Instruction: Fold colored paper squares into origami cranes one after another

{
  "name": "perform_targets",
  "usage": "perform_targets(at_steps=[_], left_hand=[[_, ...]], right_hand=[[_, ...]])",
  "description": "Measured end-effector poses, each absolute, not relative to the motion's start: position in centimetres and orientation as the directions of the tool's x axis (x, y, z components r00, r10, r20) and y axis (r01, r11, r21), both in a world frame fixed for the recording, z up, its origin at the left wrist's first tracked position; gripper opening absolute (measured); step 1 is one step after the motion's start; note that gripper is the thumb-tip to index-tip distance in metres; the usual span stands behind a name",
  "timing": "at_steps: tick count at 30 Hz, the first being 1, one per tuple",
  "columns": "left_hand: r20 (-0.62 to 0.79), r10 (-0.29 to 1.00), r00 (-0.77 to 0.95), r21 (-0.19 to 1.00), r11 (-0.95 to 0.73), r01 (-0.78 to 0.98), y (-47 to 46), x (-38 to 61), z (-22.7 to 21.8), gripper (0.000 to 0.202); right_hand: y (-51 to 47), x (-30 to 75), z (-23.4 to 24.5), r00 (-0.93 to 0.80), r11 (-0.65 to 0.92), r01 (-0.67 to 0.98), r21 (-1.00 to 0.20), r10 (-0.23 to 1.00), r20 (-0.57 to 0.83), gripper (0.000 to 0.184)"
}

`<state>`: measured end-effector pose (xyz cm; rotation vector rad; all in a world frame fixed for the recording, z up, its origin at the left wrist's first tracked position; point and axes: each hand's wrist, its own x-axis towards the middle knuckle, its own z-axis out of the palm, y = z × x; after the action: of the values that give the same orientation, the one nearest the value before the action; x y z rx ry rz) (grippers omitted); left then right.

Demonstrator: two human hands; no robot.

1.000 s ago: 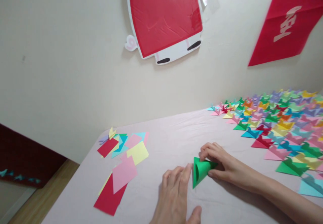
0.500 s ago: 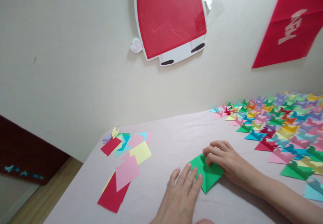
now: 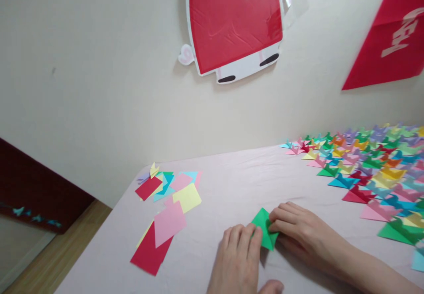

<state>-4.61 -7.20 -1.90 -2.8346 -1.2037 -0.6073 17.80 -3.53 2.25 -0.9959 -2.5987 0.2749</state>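
Note:
A small folded sheet of green origami paper (image 3: pixel 264 230) lies on the pale pink cloth in front of me, its right and left corners partly hidden by fingers. My left hand (image 3: pixel 236 252) presses its curled fingertips on the left edge, the thumb apart below. At the right edge, the bent fingers of my right hand (image 3: pixel 300 223) grip the sheet; that thumb is hidden. A dark shadow shows under the paper's lower edge.
Loose coloured papers, among them a red sheet (image 3: pixel 150 252) and a yellow sheet (image 3: pixel 188 198), lie to the left. Rows of folded paper birds (image 3: pixel 364 177) cover the right side. Behind the cloth (image 3: pixel 205 263) rises a wall with a red cartoon cutout (image 3: pixel 235 24).
The green paper now shows a narrower shape between my hands. My right fingers have moved from its top to its right edge, and my left fingers have curled more. The view has shifted slightly.

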Motion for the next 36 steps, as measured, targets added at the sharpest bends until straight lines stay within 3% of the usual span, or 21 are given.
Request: perform_targets(at_steps=[3,10,16,23,26,29,32,36], left_hand=[[0.305,0.734,0.607,0.213,-0.673,0.708,-7.2,-4.8,-1.7,0.077],[0.301,0.755,0.582,0.237,-0.651,0.722,-7.4,-5.2,-2.5,0.075],[0.310,0.740,0.597,0.196,-0.664,0.721,-7.5,-5.2,-2.0,0.055],[0.327,0.717,0.616,0.164,-0.685,0.710,-7.5,-4.6,-2.5,0.023],[0.346,0.693,0.632,0.134,-0.704,0.698,-7.5,-4.5,-2.5,0.027],[0.366,0.705,0.608,0.152,-0.690,0.708,-7.4,-4.4,-2.2,0.036],[0.344,0.732,0.588,0.215,-0.671,0.709,-7.4,-4.5,-1.7,0.046],[0.282,0.777,0.563,0.333,-0.629,0.702,-7.4,-4.6,-1.0,0.052]], right_hand=[[-3.1,18.3,2.7,-0.678,0.720,0.608,-0.335,0.691,0.253,0.020],[-3.4,18.1,2.5,-0.582,0.609,0.635,-0.476,0.782,0.224,0.035],[-3.5,18.2,2.5,-0.431,0.415,0.687,-0.597,0.894,0.126,0.015],[-3.6,17.6,3.3,-0.626,0.631,0.569,-0.527,0.748,0.220,0.014],[-3.5,17.8,3.1,-0.636,0.613,0.593,-0.522,0.754,0.164,0.015],[-3.4,18.0,3.0,-0.579,0.526,0.653,-0.544,0.811,0.089,0.028],[-3.4,17.7,2.9,-0.475,0.407,0.730,-0.549,0.880,0.020,0.035],[-3.5,17.1,2.4,-0.337,0.289,0.819,-0.496,0.942,-0.006,0.027]])
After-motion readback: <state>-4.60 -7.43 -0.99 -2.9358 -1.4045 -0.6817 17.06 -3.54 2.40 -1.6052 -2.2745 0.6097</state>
